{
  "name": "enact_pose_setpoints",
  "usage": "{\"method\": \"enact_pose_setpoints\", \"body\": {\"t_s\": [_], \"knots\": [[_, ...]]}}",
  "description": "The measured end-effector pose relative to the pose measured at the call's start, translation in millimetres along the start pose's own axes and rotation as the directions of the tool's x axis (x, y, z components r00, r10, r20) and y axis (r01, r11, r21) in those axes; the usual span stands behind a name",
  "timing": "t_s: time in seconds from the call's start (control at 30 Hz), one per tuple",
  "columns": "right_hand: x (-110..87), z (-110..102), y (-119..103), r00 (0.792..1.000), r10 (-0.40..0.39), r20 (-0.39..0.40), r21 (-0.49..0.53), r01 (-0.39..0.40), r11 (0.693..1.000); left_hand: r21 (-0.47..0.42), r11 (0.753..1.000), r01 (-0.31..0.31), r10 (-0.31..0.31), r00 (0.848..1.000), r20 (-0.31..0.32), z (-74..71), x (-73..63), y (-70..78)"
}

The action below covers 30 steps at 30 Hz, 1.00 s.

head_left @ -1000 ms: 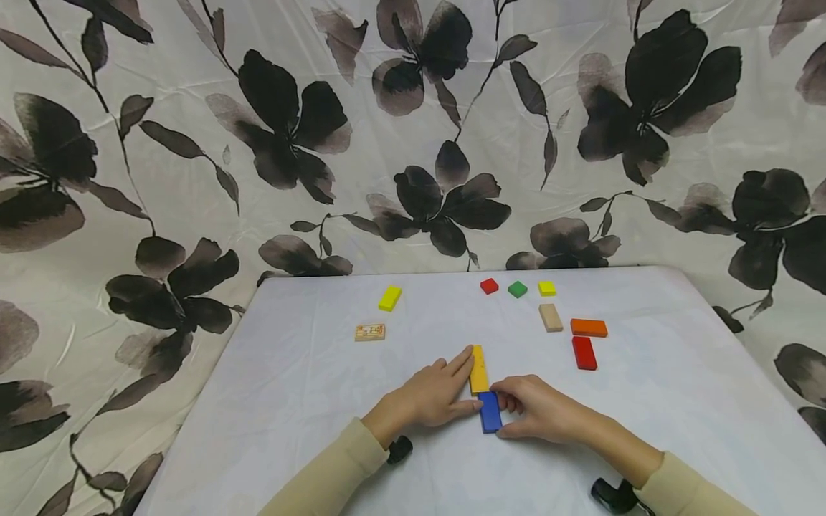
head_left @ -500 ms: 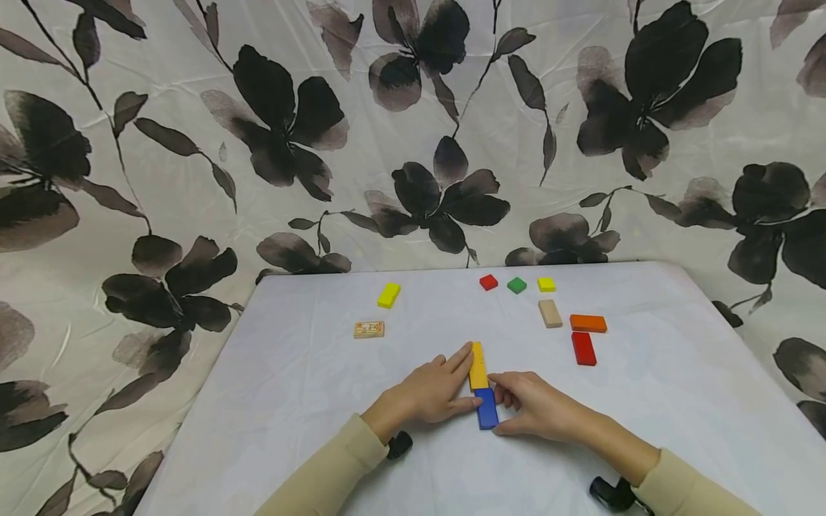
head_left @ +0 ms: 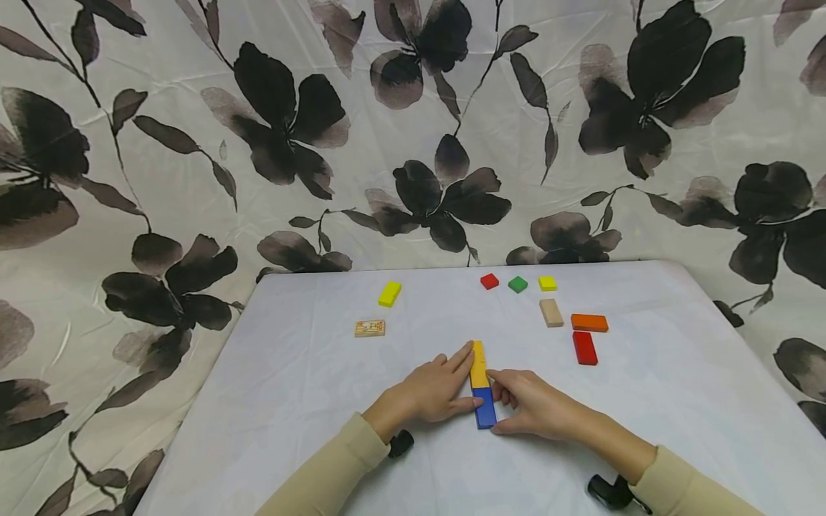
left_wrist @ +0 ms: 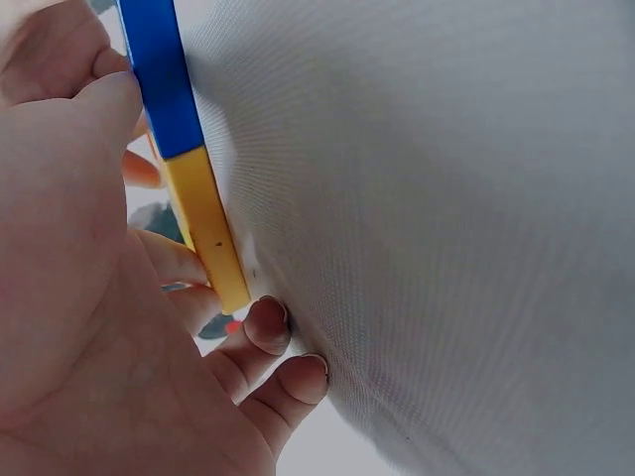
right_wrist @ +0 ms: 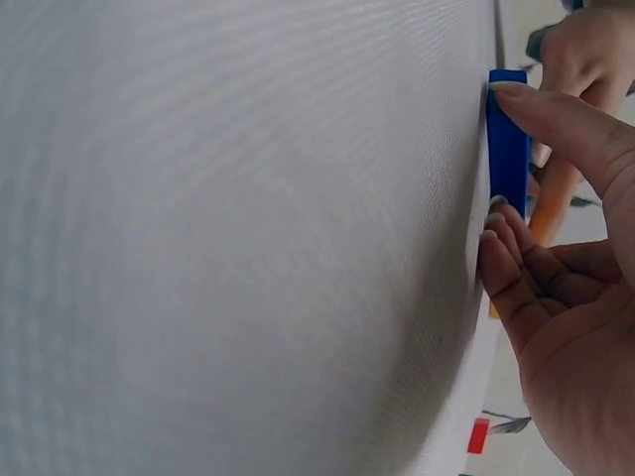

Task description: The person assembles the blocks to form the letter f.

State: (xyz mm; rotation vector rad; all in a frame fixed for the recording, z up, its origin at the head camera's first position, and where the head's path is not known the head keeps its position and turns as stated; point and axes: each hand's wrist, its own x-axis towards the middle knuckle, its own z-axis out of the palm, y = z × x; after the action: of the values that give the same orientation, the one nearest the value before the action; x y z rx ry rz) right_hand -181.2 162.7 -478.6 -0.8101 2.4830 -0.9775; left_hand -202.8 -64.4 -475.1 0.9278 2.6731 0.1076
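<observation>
A yellow block [head_left: 478, 364] and a blue block [head_left: 485, 410] lie end to end on the white table, forming one narrow strip. My left hand [head_left: 434, 390] rests along the strip's left side, fingers fairly straight against the yellow block and thumb touching the blue one. From the right, my right hand [head_left: 538, 408] holds the blue block, its thumb at the near end and curled fingers along the side near the joint. In the left wrist view the ends of the blue block [left_wrist: 164, 79] and yellow block [left_wrist: 210, 233] meet. The right wrist view shows the right thumb on the blue block [right_wrist: 508, 154].
Back left are a yellow block [head_left: 390, 294] and a printed wooden block [head_left: 370, 328]. Red [head_left: 490, 281], green [head_left: 518, 284] and yellow [head_left: 547, 284] pieces line the back. A plain wooden block [head_left: 551, 313], an orange block [head_left: 590, 323] and a red block [head_left: 584, 348] lie right.
The blue block has shifted slightly left, pushed by my right hand, and now lines up more closely with the yellow block. My left hand has stayed in place.
</observation>
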Motion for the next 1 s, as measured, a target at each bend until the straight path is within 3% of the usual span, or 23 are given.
{"method": "enact_pose_setpoints", "body": {"t_s": [1.0], "knots": [[-0.6,0.1,-2.4,1.0,-0.014,-0.012,-0.017,0.014,1.0,-0.014,1.0,-0.019,0.019,1.0,-0.011,1.2,-4.4,-2.3]]}}
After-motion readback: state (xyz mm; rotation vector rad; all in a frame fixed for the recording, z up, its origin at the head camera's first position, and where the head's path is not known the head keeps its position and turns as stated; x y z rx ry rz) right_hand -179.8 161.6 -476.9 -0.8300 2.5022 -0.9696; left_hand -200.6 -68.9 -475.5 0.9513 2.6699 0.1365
